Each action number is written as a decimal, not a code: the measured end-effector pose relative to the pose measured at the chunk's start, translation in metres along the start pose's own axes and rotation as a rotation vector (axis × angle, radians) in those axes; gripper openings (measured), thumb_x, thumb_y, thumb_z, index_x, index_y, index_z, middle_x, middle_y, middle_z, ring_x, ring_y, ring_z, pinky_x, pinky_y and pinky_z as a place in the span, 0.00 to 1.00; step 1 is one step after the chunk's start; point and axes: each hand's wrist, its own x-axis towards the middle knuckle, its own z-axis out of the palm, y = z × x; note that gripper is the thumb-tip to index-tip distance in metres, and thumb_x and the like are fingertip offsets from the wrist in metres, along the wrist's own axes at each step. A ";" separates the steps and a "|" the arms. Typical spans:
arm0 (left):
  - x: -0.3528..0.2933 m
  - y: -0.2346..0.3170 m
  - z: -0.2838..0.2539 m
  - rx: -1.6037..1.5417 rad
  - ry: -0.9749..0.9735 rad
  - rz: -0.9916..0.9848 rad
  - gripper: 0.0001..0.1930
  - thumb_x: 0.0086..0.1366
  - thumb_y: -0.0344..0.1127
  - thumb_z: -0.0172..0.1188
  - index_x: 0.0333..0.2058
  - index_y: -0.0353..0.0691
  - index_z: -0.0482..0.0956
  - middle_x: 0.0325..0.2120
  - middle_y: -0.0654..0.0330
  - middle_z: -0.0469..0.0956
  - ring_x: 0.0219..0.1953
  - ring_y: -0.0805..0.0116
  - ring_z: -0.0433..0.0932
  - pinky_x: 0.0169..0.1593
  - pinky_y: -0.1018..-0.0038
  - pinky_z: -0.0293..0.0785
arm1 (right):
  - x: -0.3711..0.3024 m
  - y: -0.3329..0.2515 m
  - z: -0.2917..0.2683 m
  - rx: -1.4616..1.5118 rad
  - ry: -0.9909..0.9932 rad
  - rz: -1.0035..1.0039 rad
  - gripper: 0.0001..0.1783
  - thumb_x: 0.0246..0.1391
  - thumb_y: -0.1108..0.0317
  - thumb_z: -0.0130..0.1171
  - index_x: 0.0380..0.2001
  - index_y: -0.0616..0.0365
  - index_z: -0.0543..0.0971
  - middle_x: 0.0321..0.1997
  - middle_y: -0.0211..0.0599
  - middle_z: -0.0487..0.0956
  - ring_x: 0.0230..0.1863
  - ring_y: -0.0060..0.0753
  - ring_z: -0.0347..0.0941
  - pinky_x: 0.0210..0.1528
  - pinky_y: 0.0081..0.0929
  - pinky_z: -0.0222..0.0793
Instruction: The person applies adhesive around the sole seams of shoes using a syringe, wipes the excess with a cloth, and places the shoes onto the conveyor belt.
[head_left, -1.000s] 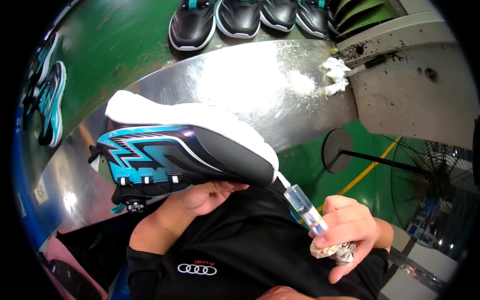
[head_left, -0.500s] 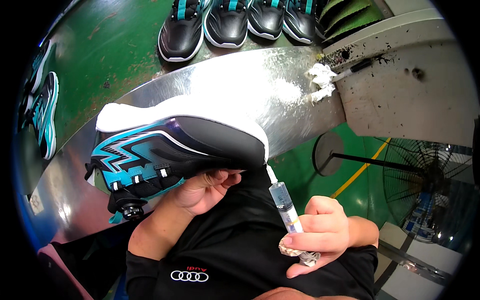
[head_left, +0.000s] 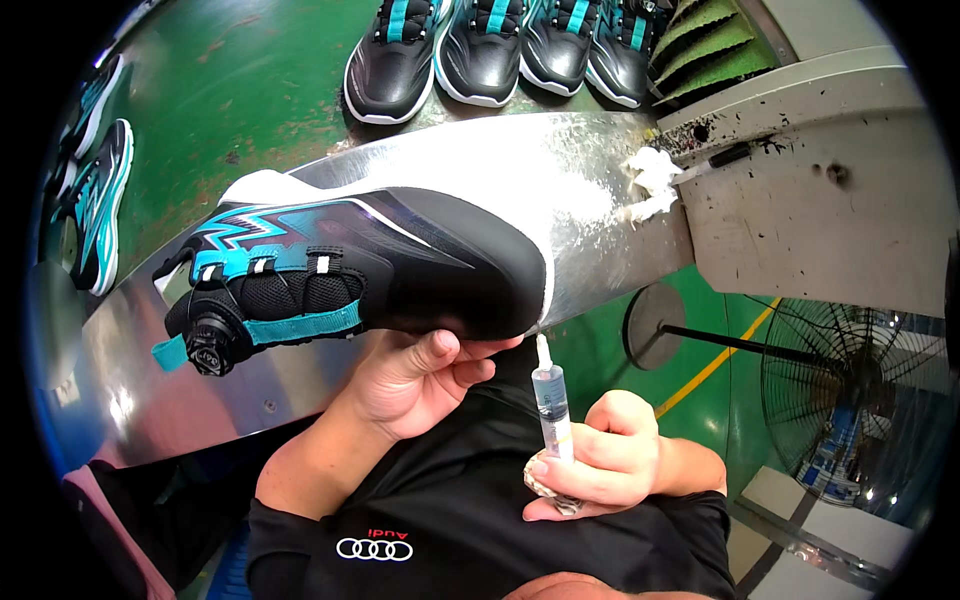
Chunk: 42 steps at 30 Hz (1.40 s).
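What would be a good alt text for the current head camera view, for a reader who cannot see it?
A person's left hand holds a black and turquoise shoe, while the right hand holds a syringe upright in the picture, its tip close to the shoe's toe. Beyond a shiny metal table, similar shoes stand in a row.

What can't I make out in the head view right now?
Head view:
Held shoe: underside faces away, hidden by its own upper.
Syringe: rear end covered by right hand.
Nozzle: contact with the shoe too small to tell.
Shoe row: heels cut off by top edge.
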 end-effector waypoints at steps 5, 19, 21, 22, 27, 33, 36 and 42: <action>-0.001 0.001 0.002 0.025 0.015 -0.014 0.24 0.61 0.42 0.58 0.53 0.37 0.69 0.50 0.50 0.73 0.54 0.58 0.71 0.50 0.72 0.76 | -0.001 0.002 0.003 -0.033 0.000 -0.030 0.13 0.42 0.60 0.66 0.32 0.52 0.79 0.24 0.26 0.76 0.14 0.21 0.53 0.15 0.18 0.49; -0.001 0.002 0.010 -0.063 0.084 -0.089 0.17 0.59 0.29 0.60 0.47 0.37 0.73 0.46 0.55 0.76 0.50 0.58 0.75 0.46 0.69 0.76 | -0.016 0.000 -0.014 -0.090 0.144 -0.044 0.28 0.35 0.48 0.71 0.36 0.51 0.73 0.22 0.24 0.72 0.19 0.26 0.62 0.24 0.24 0.55; -0.018 -0.002 0.000 -0.105 0.069 -0.141 0.19 0.58 0.28 0.61 0.48 0.37 0.73 0.45 0.55 0.76 0.48 0.58 0.75 0.46 0.68 0.75 | -0.025 0.024 -0.008 -0.129 0.148 0.025 0.33 0.36 0.45 0.71 0.41 0.52 0.70 0.26 0.27 0.73 0.24 0.30 0.66 0.30 0.29 0.58; -0.031 -0.008 -0.008 -0.166 -0.024 -0.097 0.23 0.57 0.26 0.59 0.53 0.38 0.69 0.48 0.55 0.74 0.51 0.57 0.74 0.48 0.66 0.74 | -0.027 0.038 -0.007 -0.137 0.112 0.068 0.35 0.37 0.45 0.70 0.44 0.52 0.69 0.29 0.29 0.73 0.27 0.32 0.68 0.33 0.32 0.58; -0.127 0.007 0.020 -0.055 0.450 0.058 0.35 0.51 0.24 0.58 0.59 0.32 0.55 0.55 0.49 0.66 0.55 0.54 0.69 0.58 0.61 0.65 | -0.016 0.101 0.028 -0.143 0.127 0.096 0.32 0.37 0.49 0.70 0.43 0.57 0.73 0.34 0.34 0.75 0.31 0.37 0.62 0.34 0.33 0.59; -0.153 0.038 0.013 0.387 0.580 0.282 0.38 0.48 0.28 0.62 0.57 0.26 0.56 0.52 0.46 0.68 0.54 0.56 0.70 0.60 0.64 0.64 | 0.004 0.125 0.054 -0.098 0.192 0.164 0.31 0.31 0.57 0.73 0.41 0.55 0.75 0.30 0.31 0.76 0.28 0.35 0.62 0.33 0.29 0.58; -0.130 0.064 0.018 0.499 0.582 0.336 0.36 0.49 0.29 0.64 0.56 0.26 0.58 0.50 0.47 0.70 0.51 0.57 0.73 0.57 0.64 0.68 | 0.005 0.124 0.060 -0.064 0.172 0.169 0.30 0.30 0.58 0.73 0.41 0.53 0.75 0.30 0.31 0.77 0.27 0.34 0.62 0.33 0.28 0.58; -0.012 0.178 -0.008 0.853 0.568 0.311 0.20 0.59 0.32 0.54 0.49 0.29 0.65 0.41 0.51 0.76 0.39 0.62 0.79 0.44 0.70 0.78 | 0.006 0.121 0.058 -0.095 0.178 0.218 0.28 0.29 0.57 0.72 0.39 0.50 0.76 0.28 0.28 0.76 0.26 0.35 0.62 0.30 0.29 0.60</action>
